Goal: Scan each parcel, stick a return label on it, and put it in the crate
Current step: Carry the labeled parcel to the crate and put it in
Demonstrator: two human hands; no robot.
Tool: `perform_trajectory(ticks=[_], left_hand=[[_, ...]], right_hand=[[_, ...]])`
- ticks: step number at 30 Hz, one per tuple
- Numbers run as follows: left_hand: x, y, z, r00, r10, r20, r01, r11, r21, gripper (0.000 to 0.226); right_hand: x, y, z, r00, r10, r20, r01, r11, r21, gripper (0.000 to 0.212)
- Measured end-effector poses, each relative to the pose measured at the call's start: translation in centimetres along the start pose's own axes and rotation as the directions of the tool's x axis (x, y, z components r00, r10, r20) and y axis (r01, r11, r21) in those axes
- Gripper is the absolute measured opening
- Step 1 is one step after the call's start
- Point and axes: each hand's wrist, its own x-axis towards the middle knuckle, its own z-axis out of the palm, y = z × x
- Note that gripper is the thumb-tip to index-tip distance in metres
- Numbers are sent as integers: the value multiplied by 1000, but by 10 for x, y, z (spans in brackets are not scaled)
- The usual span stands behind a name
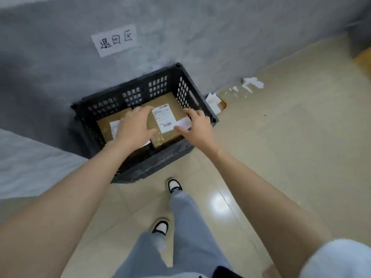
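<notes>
The left hand [134, 128] lies palm down with fingers spread over the middle of the crate, covering the seam where two brown parcels meet. The right hand [197, 127] is also spread, thumb stretched inward over a small pale label [183, 123] at the right edge of the right parcel [158, 138]. Whether either palm actually presses on the cardboard cannot be told. Neither hand grips anything.

The right parcel carries a white shipping label [163, 119] with a barcode. The left parcel [103, 127], just beside it, shows part of its own white label, mostly hidden under the left wrist. Both sit inside the black slotted crate [209, 111], which stands on the floor against a grey wall [200, 37].

A handwritten paper sign [114, 40] is stuck to the wall above the crate. Torn paper scraps [252, 83] lie along the wall's foot to the right, with more scraps [213, 101] touching the crate's right side. A pale grey surface [30, 163] juts in from the left. Below, grey trousers and black-and-white shoes [174, 185] stand on beige tiles [291, 147].
</notes>
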Motion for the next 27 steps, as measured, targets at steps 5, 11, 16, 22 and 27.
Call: perform_trajectory(ticks=[5,11,16,22,27], left_hand=[[-39,77,-4,946,309,92,-319,940,118,57],[-98,180,31,775,581,248,-624,766,158,57],[-161,271,67,569,743,351,-811,577,93,55],[-258,371,115,304,862,407,-948,314,44,53],[-358,435,167,119,884,451,-989,144,-20,52]], right_hand=[[-91,38,-40,958,182,-221,-174,983,53,61],[-211,101,-81,801,437,-408,-404,899,171,61],[-326,156,-110,613,613,-499,-544,785,296,60],[-465,208,-124,363,750,-553,-642,632,435,62],[-583,251,-124,220,803,-554,-664,539,518,66]])
